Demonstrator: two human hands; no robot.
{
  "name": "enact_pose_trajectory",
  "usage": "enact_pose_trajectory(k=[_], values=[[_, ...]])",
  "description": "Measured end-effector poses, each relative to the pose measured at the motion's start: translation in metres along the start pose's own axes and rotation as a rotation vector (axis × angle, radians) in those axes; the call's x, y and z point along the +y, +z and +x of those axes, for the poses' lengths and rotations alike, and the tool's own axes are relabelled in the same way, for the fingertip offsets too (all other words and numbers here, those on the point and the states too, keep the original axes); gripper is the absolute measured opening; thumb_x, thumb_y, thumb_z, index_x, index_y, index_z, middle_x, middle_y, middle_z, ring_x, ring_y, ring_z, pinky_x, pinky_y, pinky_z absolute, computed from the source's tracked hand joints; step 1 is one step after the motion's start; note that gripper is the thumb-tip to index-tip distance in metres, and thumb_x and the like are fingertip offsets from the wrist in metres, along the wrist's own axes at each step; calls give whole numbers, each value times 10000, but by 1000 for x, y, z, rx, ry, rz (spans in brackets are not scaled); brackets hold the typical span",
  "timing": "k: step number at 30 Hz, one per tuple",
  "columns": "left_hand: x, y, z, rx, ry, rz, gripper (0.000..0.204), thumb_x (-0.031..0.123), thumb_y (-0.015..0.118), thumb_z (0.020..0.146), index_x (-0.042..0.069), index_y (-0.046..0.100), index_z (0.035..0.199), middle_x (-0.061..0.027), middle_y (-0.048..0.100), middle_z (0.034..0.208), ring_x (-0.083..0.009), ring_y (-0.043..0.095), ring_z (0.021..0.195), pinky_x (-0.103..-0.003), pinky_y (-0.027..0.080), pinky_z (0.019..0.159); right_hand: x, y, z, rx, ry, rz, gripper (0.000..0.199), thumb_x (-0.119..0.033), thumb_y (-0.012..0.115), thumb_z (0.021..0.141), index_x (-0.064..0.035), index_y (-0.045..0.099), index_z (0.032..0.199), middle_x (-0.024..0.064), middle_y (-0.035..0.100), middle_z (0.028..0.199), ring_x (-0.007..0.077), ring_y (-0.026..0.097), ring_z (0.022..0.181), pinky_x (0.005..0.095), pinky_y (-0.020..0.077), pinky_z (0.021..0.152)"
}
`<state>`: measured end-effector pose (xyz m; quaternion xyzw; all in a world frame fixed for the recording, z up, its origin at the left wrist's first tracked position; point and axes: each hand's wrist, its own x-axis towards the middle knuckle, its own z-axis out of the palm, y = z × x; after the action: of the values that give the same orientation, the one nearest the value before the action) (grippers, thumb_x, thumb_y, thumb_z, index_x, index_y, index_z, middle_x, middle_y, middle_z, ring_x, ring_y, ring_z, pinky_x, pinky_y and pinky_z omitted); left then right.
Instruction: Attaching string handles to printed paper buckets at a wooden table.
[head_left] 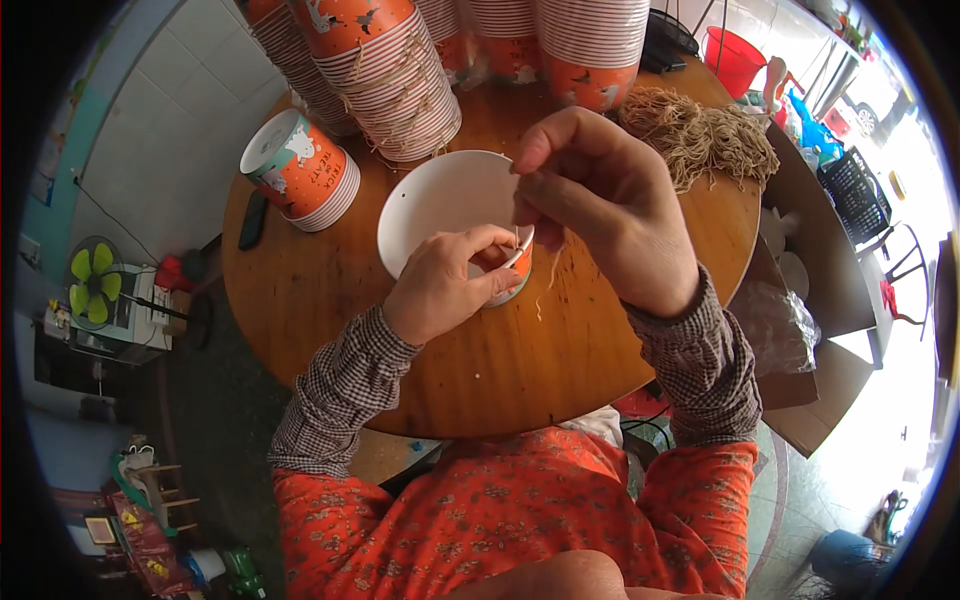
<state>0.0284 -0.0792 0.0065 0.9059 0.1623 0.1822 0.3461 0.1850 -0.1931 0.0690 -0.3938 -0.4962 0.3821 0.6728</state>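
An orange paper bucket with a white inside is tilted on the wooden table before me, its mouth turned partly toward me. A small hole shows in its wall near the left rim. My left hand pinches the bucket's near right rim between thumb and fingers. Above that rim, my right hand is closed, thumb against fingertips, on a thin piece of twine. One loose end of the twine dangles below the right hand, beside the bucket. The twine between the fingertips is mostly hidden.
Tall stacks of orange-and-white buckets stand at the back, some with twine. A shorter bucket stack and a dark phone lie left. A heap of twine sits back right. An open cardboard box stands beside the table.
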Motion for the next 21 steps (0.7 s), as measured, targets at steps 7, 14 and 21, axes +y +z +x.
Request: enact_pose_trajectory(k=[7,14,21], values=[[-8,-9,-6,-143,-114,-266,231,116,716,830,-5,666,1020,-74,707,903,-140,671,829,-275,528,775,-14,-3,-23,46,-87,-75,68,21,543,903,1,563,965,3,596,798,45,567,686,192,473,616],[7,1,-5,9,109,48,237,91,714,808,21,624,1015,-96,684,842,-195,681,775,-293,532,735,-9,-1,-20,27,4,-53,95,53,536,879,4,561,956,9,593,817,52,577,713,201,481,624],[10,14,-3,196,240,280,158,174,707,823,85,588,877,-18,642,757,-190,621,657,-336,432,783,-9,3,-20,-25,37,-39,103,54,531,874,-1,564,954,6,589,816,50,581,720,204,485,629]])
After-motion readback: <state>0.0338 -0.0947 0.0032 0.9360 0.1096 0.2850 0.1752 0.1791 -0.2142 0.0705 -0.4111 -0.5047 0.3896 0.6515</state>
